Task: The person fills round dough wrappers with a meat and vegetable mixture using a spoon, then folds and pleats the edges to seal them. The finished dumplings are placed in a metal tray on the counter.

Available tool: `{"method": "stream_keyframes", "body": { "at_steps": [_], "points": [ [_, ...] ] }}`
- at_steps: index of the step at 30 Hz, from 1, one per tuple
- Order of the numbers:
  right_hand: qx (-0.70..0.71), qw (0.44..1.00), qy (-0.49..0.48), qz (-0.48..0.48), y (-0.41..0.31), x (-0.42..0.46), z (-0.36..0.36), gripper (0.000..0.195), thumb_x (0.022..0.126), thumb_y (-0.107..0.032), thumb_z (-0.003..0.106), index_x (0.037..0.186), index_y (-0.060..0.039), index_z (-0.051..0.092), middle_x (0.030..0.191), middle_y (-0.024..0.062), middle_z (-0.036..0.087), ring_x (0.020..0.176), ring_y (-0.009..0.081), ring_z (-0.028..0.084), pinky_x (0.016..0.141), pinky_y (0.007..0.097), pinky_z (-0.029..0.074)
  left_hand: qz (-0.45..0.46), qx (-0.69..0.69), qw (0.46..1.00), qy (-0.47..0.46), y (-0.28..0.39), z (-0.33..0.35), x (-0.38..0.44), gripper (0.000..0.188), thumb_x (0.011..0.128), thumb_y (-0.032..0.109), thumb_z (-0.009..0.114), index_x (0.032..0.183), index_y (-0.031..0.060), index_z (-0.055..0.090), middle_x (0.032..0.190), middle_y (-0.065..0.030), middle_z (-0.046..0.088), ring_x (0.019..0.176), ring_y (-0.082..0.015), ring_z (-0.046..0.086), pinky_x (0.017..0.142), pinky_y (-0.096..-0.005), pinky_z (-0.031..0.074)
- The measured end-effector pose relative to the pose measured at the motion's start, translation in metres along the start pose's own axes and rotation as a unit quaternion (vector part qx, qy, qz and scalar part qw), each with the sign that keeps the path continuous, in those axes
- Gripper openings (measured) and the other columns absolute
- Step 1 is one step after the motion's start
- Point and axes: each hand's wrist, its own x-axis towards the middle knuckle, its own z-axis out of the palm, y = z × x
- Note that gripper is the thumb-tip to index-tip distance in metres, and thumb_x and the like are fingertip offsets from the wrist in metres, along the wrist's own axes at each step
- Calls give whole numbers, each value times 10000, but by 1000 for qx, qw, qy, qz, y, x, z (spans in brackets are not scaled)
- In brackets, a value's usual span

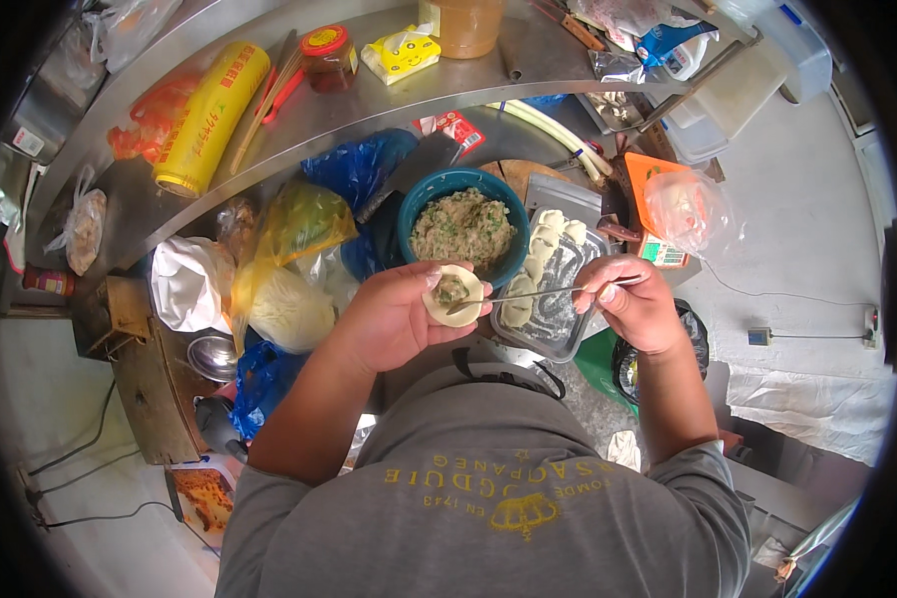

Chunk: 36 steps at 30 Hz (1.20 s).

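On the palm side of my left hand (pixel 392 314) lies a round dough wrapper (pixel 460 318), held at its edge by the thumb. A small heap of meat filling (pixel 451 290) with green bits rests on it. My right hand (pixel 634 303) grips a thin metal spoon or spatula (pixel 542 292), whose tip touches the wrapper beside the filling. Just beyond my left hand stands a teal bowl (pixel 411 217) of chopped filling (pixel 463 228). A floured plastic tray (pixel 549 333) sits below and left of my right hand, with several folded dumplings (pixel 544 241) along its left side.
An orange scale (pixel 637 176) with a plastic bag on it stands at the right. Yellow and blue bags (pixel 265 385) crowd the left side. Across the back runs a steel shelf (pixel 389 97) with a yellow roll (pixel 213 119), a red-lidded jar (pixel 329 60) and a tissue pack (pixel 401 54).
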Motion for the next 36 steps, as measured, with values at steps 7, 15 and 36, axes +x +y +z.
{"method": "stream_keyframes", "body": {
  "at_steps": [7, 15, 36],
  "points": [
    [183, 974, 134, -13, 19, -11, 24, 219, 996, -162, 621, 1128, 12, 606, 980, 130, 698, 845, 225, 706, 764, 367, 584, 48, -20, 998, 18, -6, -13, 3, 355, 1058, 191, 405, 1319, -4, 546, 1340, -204, 594, 1224, -356, 608, 990, -424, 542],
    [183, 965, 184, 22, 40, -11, 32, 188, 1024, -150, 571, 1144, -6, 592, 954, 96, 686, 870, 211, 706, 771, 379, 593, 45, -15, 998, 34, -9, -15, 5, 361, 1048, 183, 409, 1328, -7, 537, 1343, -196, 593, 1233, -361, 600, 1017, -425, 518],
    [-336, 889, 310, 28, 123, -2, 7, 236, 1022, -186, 567, 1086, 20, 661, 899, 148, 729, 815, 219, 728, 750, 330, 560, 76, -28, 987, 137, -26, -72, -2, 398, 1060, 249, 382, 1359, 13, 497, 1405, -170, 556, 1300, -327, 546, 1042, -442, 488]
  ]
}}
